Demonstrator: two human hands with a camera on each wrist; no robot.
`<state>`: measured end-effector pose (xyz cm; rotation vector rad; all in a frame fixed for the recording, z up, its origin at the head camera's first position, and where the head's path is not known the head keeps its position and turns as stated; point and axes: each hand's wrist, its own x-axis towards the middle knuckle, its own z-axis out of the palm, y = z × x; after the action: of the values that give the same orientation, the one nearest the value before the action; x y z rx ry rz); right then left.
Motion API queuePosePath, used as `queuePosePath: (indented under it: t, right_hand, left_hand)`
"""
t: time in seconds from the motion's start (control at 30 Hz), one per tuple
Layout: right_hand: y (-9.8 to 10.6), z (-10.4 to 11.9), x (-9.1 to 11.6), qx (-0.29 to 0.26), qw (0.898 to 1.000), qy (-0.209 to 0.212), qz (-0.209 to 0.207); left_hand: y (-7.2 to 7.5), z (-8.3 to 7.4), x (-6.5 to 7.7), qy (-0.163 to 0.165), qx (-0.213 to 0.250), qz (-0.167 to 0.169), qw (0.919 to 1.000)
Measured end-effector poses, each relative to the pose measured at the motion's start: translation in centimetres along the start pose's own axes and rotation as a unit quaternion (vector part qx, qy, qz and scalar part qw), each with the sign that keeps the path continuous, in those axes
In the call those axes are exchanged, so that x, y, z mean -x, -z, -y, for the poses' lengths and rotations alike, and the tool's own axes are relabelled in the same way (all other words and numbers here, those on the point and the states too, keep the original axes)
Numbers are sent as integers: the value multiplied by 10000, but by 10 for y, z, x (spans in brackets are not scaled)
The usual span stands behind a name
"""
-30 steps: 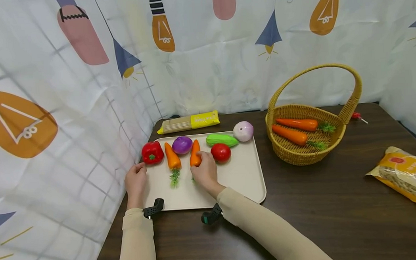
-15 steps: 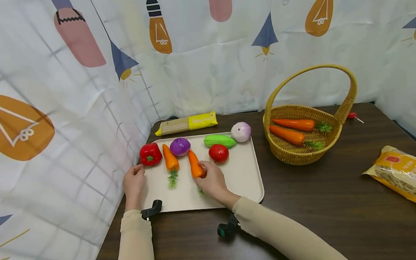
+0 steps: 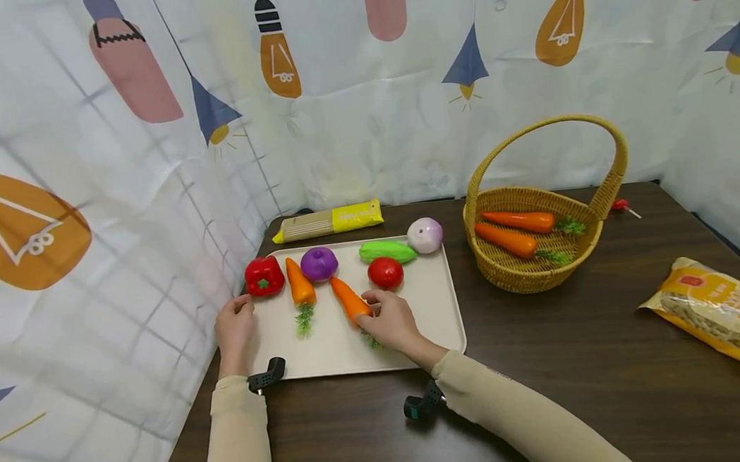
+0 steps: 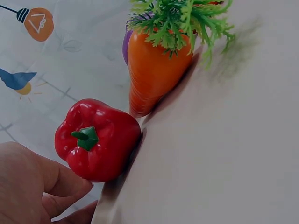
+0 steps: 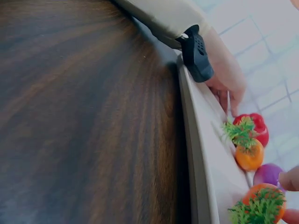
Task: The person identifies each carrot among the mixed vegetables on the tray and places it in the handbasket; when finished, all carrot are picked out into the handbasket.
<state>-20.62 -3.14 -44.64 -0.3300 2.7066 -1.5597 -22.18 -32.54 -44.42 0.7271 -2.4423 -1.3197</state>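
In the head view, my right hand (image 3: 393,321) pinches an orange toy carrot (image 3: 349,299) near its leafy end. The carrot lies slanted on a cream tray (image 3: 326,354). Seen from the right wrist, its green leaves (image 5: 260,207) sit beside my fingertips. My left hand (image 3: 235,331) grips the tray's left rim, curled fingers right below a red bell pepper (image 4: 98,140). A second carrot (image 3: 300,283) lies next to the pepper, tip pointing away. Behind these sit a purple onion-like vegetable (image 3: 319,264), a green ridged vegetable (image 3: 387,250), a tomato (image 3: 385,273) and a pale purple onion (image 3: 425,235).
Right of the tray stands a wicker basket (image 3: 526,281) with a tall handle, holding two carrots (image 3: 507,240). A yellow noodle packet (image 3: 328,221) lies behind the tray. On the table's right is an orange and clear food bag (image 3: 718,312). Patterned curtains (image 3: 377,131) border the table.
My right hand has drawn the carrot toward me and to the right, turning its leafy end rightward. The left hand keeps its place at the tray's rim.
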Motion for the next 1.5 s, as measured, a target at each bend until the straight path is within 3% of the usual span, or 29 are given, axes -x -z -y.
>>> queuePosePath:
  t: [0.3,0.67,1.17,1.5]
  right_hand:
    - [-11,-2,-11,1055,9942,177,92]
    - [3,-7,-6,1194,9924,257,113]
    - [43,-28,-4,-242,9992,310,-29]
    - [99,-24,-13,-916,9951,314,-204]
  left_hand:
    - [-2,0,-1,61,36,42,10000]
    - [-3,0,-3,67,-4,49,10000]
    - [-2,-2,-4,39,-41,79,10000]
    - [-2,0,-2,108,-7,52,9999]
